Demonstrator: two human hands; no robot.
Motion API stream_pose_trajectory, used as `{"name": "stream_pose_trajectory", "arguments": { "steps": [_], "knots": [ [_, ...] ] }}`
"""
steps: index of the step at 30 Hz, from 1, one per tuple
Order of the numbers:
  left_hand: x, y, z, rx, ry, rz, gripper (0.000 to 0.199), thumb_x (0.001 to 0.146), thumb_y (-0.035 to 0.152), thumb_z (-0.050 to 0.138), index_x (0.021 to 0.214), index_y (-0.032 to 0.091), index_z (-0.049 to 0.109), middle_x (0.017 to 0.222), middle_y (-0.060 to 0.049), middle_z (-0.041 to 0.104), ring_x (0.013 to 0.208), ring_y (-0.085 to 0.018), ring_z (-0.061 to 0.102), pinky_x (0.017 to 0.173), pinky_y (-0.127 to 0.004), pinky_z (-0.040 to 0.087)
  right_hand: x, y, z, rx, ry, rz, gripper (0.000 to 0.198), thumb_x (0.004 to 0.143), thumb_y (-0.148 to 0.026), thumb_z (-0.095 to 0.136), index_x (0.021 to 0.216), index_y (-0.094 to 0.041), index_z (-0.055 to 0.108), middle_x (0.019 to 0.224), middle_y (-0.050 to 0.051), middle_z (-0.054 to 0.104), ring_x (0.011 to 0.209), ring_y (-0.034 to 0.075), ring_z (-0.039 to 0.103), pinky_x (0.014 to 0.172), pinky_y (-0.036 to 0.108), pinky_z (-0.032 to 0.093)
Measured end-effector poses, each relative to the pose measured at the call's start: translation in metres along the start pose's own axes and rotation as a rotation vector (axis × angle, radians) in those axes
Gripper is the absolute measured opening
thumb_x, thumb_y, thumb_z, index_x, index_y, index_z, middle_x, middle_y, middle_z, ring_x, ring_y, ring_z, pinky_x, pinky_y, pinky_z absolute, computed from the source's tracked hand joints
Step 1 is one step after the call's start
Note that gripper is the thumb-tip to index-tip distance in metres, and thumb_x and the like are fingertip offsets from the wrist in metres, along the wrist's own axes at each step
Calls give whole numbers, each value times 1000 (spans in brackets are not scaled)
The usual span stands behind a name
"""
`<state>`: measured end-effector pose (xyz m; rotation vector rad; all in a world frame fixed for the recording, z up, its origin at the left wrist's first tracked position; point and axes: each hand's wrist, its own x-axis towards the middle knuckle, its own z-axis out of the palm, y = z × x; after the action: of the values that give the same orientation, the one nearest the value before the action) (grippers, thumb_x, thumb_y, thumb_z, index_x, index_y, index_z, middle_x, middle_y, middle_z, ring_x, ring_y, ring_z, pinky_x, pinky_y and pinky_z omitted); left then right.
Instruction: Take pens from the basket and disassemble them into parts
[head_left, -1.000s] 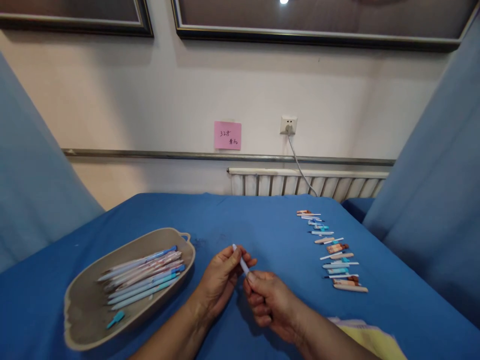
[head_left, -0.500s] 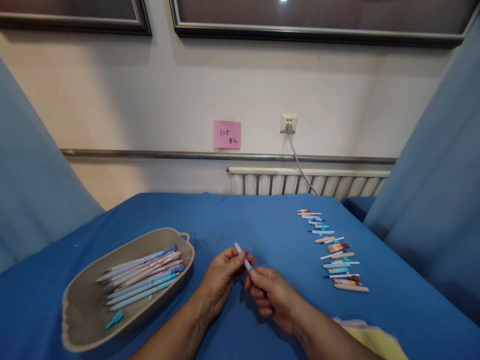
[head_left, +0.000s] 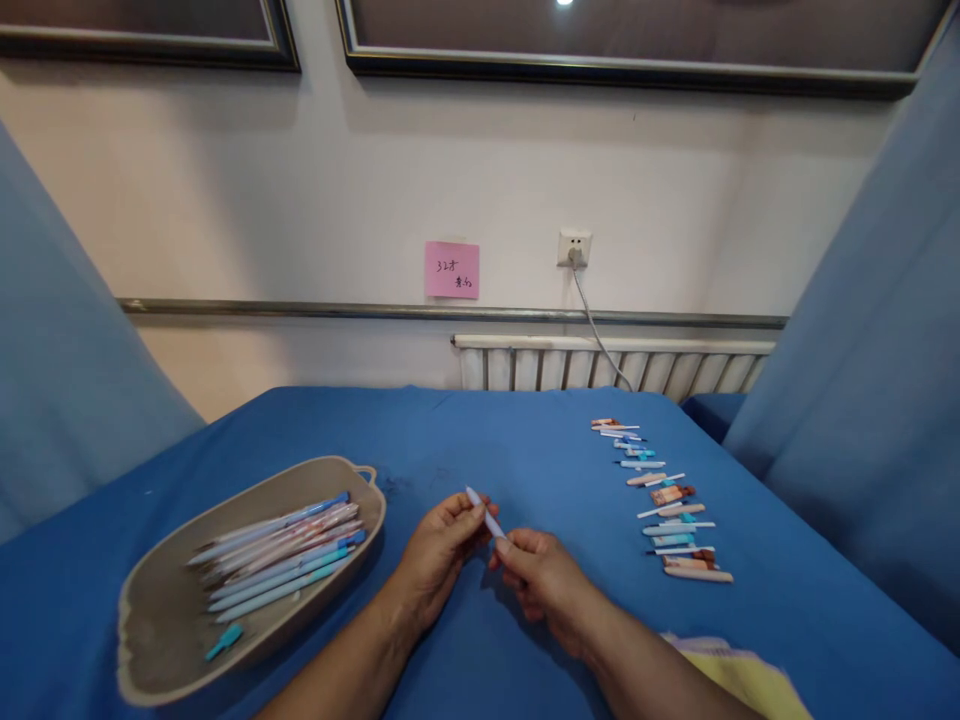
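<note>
The light is muted and indoor, leaving the pale wall [head_left: 375, 180] greyish, with a warmer patch low on the left. A small white glare spot sits at the top edge in the dark framed picture [head_left: 630, 65]. A broad, soft shadow falls down the wall's left side, and a dim one lies on the blue worktop [head_left: 487, 440] beneath the right hand [head_left: 544, 575]. Wide-angle stretching makes the side curtains [head_left: 862, 330] lean outward; fine detail on the pale pen [head_left: 493, 525] is smeared.
</note>
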<state>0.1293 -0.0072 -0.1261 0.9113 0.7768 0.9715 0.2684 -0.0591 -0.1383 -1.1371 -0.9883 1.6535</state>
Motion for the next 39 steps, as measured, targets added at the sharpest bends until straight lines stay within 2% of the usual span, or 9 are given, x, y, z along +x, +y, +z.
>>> {"name": "stream_pose_trajectory", "arguments": {
  "steps": [4,10,14,19,21,26,29,33,39],
  "knots": [
    [2,-4,2,51,58,47,26,66,32,75,67,14,57,54,4,53,48,-8,48,50,-20,37,3,4,1,-56,23,-19,35,73,-50,60,71,-16,54,46,-10,32,36,3,20,36,20,11],
    [-5,7,5,-3,-29,-19,37,69,28,73,103,17,63,101,-9,67,80,-16,61,70,-26,45,4,0,3,-142,131,-38,31,75,-46,60,68,-16,54,45,-9,35,37,4,24,39,22,16],
    [1,2,-1,43,11,-5,27,64,23,77,86,14,64,81,-5,68,62,-11,57,61,-22,41,7,3,1,-187,142,-80,30,77,-44,58,70,-15,58,46,-9,33,40,5,24,43,22,18],
    [6,-8,-1,152,59,34,29,66,35,75,65,15,54,47,6,48,42,-6,41,45,-19,29,14,14,-2,-277,137,-199,29,77,-40,57,67,-14,58,50,-6,37,46,7,29,45,23,22],
    [5,-7,1,139,64,40,27,68,36,73,67,16,55,49,5,50,43,-6,42,45,-19,30,16,16,-3,-304,142,-242,28,76,-40,58,66,-13,59,52,-5,39,49,8,32,47,23,23],
    [0,3,1,42,-2,-16,33,66,28,74,96,15,65,88,-7,67,60,-10,57,56,-21,39,18,15,-7,-353,207,-289,30,76,-40,57,66,-13,61,54,-4,43,52,9,33,50,24,25],
    [1,4,-1,52,-28,-33,30,63,23,77,89,14,66,76,-4,67,56,-8,54,54,-20,38,19,15,-7,-346,213,-287,30,76,-41,56,66,-13,61,53,-3,44,52,9,34,50,24,25],
    [7,-2,-5,108,44,33,26,65,33,75,67,14,58,50,4,52,45,-6,44,47,-18,32,18,17,-6,-341,200,-275,27,75,-39,57,64,-15,60,54,-3,43,53,10,35,51,24,26],
    [8,-3,-5,105,110,54,29,67,37,74,69,15,54,50,5,52,45,-6,45,47,-17,34,20,20,-7,-396,224,-282,22,76,-33,56,62,-15,58,53,-4,41,53,9,35,52,24,27]
  ]
}}
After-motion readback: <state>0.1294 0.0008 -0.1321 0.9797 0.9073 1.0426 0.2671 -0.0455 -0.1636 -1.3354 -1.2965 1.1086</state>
